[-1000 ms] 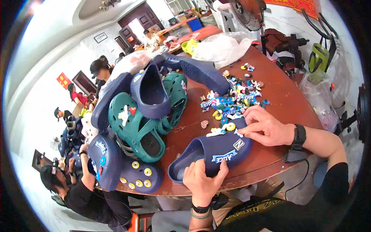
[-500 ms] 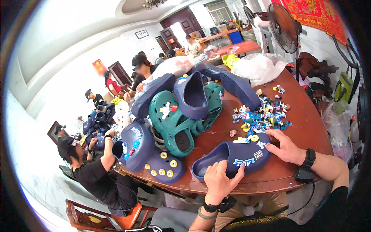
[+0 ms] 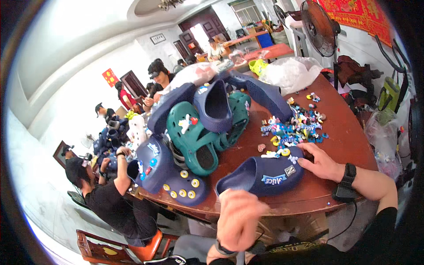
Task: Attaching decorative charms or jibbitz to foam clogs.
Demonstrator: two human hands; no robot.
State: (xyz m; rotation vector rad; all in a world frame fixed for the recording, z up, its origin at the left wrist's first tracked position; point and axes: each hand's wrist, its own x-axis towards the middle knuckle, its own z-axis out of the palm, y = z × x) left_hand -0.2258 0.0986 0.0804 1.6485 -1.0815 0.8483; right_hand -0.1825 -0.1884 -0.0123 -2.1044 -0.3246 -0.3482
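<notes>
A navy clog (image 3: 247,175) lies near the table's front edge, its toe pointing right. It carries a blue lettered banner charm, a square letter charm, and white and yellow charms near the toe. My right hand (image 3: 324,164) is closed around the toe, thumb on the near side and fingers on the far side. My left hand (image 3: 240,216) is off the shoe, in front of its heel end at the table edge. Motion smears its fingers, so their pose is unclear. A heap of small loose charms (image 3: 293,128) lies just beyond the toe.
Green clogs (image 3: 185,128) and navy clogs (image 3: 214,106) are piled left of centre. Another navy clog with yellow round charms (image 3: 187,187) sits at the table edge. A white plastic bag (image 3: 291,73) lies farther back. At left, a co-worker (image 3: 106,190) sits beside more shoes.
My left hand has lifted off the clog and drawn back toward me. My right hand stays at the toe. The view has shifted slightly.
</notes>
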